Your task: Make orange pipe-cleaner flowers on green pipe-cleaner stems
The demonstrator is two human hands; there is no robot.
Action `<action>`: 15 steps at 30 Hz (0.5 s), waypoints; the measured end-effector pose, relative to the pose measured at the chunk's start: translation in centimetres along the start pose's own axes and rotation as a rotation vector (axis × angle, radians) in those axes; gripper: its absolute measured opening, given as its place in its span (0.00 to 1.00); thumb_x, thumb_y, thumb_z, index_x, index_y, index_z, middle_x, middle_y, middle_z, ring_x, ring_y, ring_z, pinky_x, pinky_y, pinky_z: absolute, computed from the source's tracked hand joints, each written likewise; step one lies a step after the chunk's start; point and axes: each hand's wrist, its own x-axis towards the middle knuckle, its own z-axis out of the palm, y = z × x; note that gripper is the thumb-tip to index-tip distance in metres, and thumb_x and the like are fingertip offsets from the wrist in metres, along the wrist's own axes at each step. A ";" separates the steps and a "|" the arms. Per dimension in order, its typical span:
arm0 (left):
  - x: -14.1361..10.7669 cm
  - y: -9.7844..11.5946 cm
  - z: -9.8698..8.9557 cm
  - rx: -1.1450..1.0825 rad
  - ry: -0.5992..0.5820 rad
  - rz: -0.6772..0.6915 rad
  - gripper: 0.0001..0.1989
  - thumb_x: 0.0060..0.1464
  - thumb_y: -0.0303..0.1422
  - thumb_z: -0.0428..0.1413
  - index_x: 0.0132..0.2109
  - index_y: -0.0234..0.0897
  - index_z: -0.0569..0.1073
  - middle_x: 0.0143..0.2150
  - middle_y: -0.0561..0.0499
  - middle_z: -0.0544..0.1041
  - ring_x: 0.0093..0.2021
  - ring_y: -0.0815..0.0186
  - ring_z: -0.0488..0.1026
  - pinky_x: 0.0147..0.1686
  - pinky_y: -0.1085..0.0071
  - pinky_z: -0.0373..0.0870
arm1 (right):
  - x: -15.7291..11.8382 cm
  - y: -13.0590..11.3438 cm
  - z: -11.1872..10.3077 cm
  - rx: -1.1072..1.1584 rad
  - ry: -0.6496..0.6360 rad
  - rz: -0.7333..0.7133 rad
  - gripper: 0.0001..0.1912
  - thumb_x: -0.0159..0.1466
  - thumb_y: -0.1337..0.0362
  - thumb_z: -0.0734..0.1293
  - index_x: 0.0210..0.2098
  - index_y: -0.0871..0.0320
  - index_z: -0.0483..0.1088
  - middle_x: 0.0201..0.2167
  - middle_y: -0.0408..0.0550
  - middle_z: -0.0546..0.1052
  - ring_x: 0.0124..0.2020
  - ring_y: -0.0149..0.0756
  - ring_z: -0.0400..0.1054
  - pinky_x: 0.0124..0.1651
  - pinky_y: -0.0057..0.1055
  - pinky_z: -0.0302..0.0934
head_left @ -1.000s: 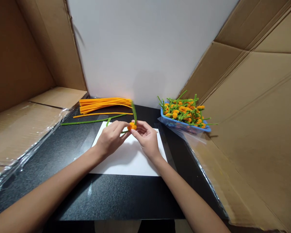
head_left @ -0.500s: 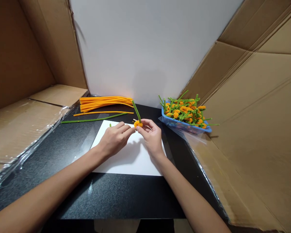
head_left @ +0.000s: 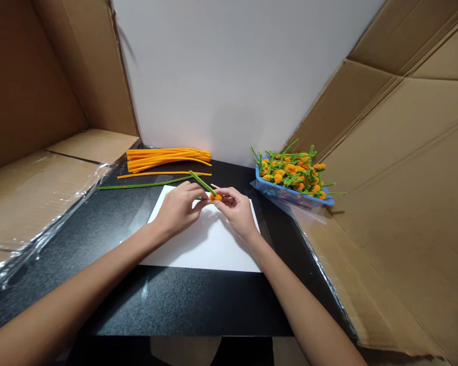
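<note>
Orange flower: right hand fingers pinch it; left hand fingers at its edge, grip unclear. Uneven tugging on green stem could loosen it.

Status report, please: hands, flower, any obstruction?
Right hand pinching orange pipe-cleaner flower. Left hand at its edge. Green stem tilted left. Nothing visibly blocking.

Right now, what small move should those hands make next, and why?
Perhaps the left hand should bend the green pipe cleaner down toward the orange pipe-cleaner flower, because the green end sticks out free and the right hand pinches the flower.
</note>
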 end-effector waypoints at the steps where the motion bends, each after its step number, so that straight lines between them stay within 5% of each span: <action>1: -0.1 0.0 0.2 -0.015 -0.008 0.016 0.02 0.59 0.28 0.58 0.38 0.38 0.76 0.38 0.51 0.81 0.37 0.63 0.72 0.34 0.69 0.66 | 0.0 0.1 0.1 0.042 -0.006 0.041 0.12 0.54 0.63 0.74 0.39 0.57 0.78 0.38 0.47 0.79 0.37 0.35 0.74 0.43 0.34 0.70; 8: -0.7 0.4 0.8 0.080 0.001 0.097 0.04 0.61 0.28 0.56 0.37 0.36 0.75 0.35 0.49 0.79 0.34 0.64 0.70 0.32 0.69 0.66 | -0.2 0.4 0.5 0.314 -0.016 0.293 0.18 0.50 0.60 0.77 0.40 0.57 0.77 0.36 0.46 0.81 0.34 0.33 0.75 0.43 0.33 0.72; 15: -0.5 0.5 0.6 0.120 0.020 0.080 0.08 0.60 0.27 0.54 0.33 0.37 0.74 0.30 0.50 0.77 0.32 0.64 0.70 0.28 0.70 0.63 | 0.1 0.9 0.3 0.239 -0.030 0.232 0.19 0.49 0.58 0.78 0.40 0.58 0.79 0.32 0.47 0.82 0.32 0.35 0.76 0.42 0.37 0.74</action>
